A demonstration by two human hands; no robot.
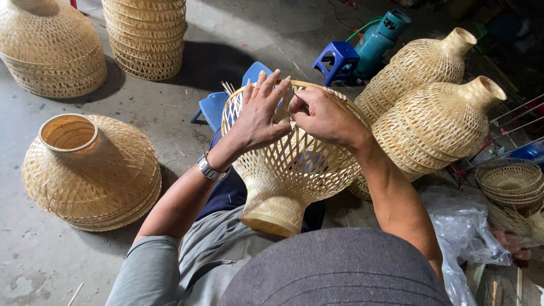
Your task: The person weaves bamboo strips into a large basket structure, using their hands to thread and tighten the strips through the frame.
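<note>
**Two hands at the rim of a half-woven bamboo shade**

A dark grey cap brim [340,269] fills the bottom edge, closest to the lens, with a grey sleeve [148,266] just left of it. Beyond them, resting against the person's lap with its narrow neck toward the body and its wide mouth turned away, is an open-weave bamboo lampshade [289,170].

The left hand [259,110] lies flat on the upper left of the shade's rim, fingers spread apart and stretched over the lattice, gripping nothing; a metal wristwatch [208,168] sits on that wrist. The right hand [324,116] is at the rim just beside it, its fingers curled together and pinched on a thin bamboo strip [301,101] at the edge of the weave. The two hands nearly touch.

Behind the shade stands a blue plastic stool [218,107], and farther back a smaller blue stool [337,59] next to a teal gas cylinder [381,37]. Two finished vase-shaped shades [436,122] lean together on the right, touching. On the concrete floor [187,141] to the left sits a nested stack of shades [93,170], with two more stacks [148,37] well apart at the top. Shallow woven baskets [510,181] and a clear plastic bag [464,226] lie at the right.
</note>
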